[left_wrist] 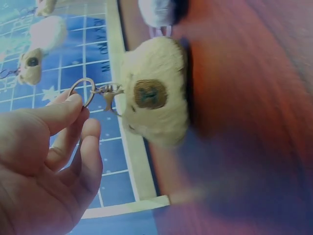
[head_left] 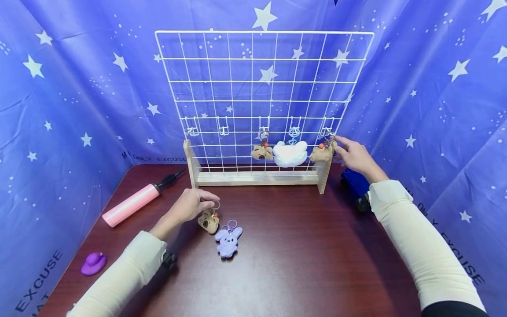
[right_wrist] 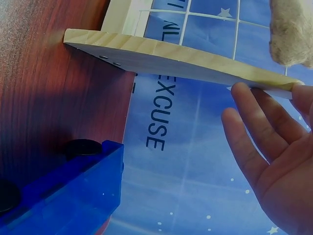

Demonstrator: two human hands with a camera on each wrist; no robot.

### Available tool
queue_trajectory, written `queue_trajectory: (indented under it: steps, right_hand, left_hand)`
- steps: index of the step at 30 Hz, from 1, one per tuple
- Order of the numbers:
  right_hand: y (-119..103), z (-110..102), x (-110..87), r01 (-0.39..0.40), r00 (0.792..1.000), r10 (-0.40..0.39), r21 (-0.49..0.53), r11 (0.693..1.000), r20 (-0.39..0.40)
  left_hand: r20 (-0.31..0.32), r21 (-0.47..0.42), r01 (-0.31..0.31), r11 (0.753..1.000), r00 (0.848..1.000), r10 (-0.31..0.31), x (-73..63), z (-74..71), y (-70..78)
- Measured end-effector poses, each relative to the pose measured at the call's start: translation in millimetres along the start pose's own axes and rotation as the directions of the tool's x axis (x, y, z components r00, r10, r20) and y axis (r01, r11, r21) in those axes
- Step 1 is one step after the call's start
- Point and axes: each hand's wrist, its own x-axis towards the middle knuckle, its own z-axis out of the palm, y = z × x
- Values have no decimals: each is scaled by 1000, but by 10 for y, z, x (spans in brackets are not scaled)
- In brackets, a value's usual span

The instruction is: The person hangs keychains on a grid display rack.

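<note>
My left hand point(head_left: 190, 204) pinches the metal key ring point(left_wrist: 84, 93) of a brown plush bear keychain point(left_wrist: 156, 93), which dangles just above the table. Beside it on the tabletop lies a lilac plush bunny keychain point(head_left: 228, 242). At the right end of a white wire grid rack point(head_left: 253, 101), my right hand point(head_left: 356, 156) touches the top of the wooden side post point(right_wrist: 171, 54) with fairly straight fingers. Close to those fingers a brown plush keychain point(head_left: 321, 153) hangs from a hook. Further left hang a white fluffy keychain point(head_left: 290, 155) and another brown bear keychain point(head_left: 262, 152).
Two white hooks at the rack's left, one of them this hook point(head_left: 224, 130), hold nothing. A pink hand pump point(head_left: 132, 204) and a purple hat-shaped item point(head_left: 93, 263) lie on the table's left side. Right of the rack stands a blue wheeled toy point(head_left: 355, 184). Starry blue curtains surround the table point(head_left: 301, 264).
</note>
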Motion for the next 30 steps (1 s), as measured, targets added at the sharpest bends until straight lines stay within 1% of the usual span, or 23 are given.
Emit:
queue_trajectory:
  steps: [4, 9, 15, 21, 27, 30]
  right_hand:
    - [-10, 1, -2, -3, 1000, 3, 0, 1000, 0]
    - [-8, 6, -2, 3, 1000, -3, -1, 1000, -6]
    - [3, 19, 5, 3, 1000, -3, 0, 1000, -12]
    - [9, 15, 7, 2, 1000, -2, 15, 1000, -5]
    - [9, 5, 4, 6, 1000, -6, 6, 1000, -9]
    - [6, 9, 3, 9, 1000, -9, 6, 1000, -7]
  left_hand:
    - [-48, -5, -12, 1000, 999, 12, 55, -33, 19]
    - [-68, 1, -10, 1000, 998, 10, 123, -90, 73]
    - [-111, 22, -27, 999, 993, 29, 234, -190, 173]
    - [-161, -2, -26, 1000, 987, 25, 357, -284, 276]
    - [-195, -21, 0, 1000, 981, -4, 467, -368, 364]
    - [-218, -12, 6, 1000, 976, -8, 513, -402, 390]
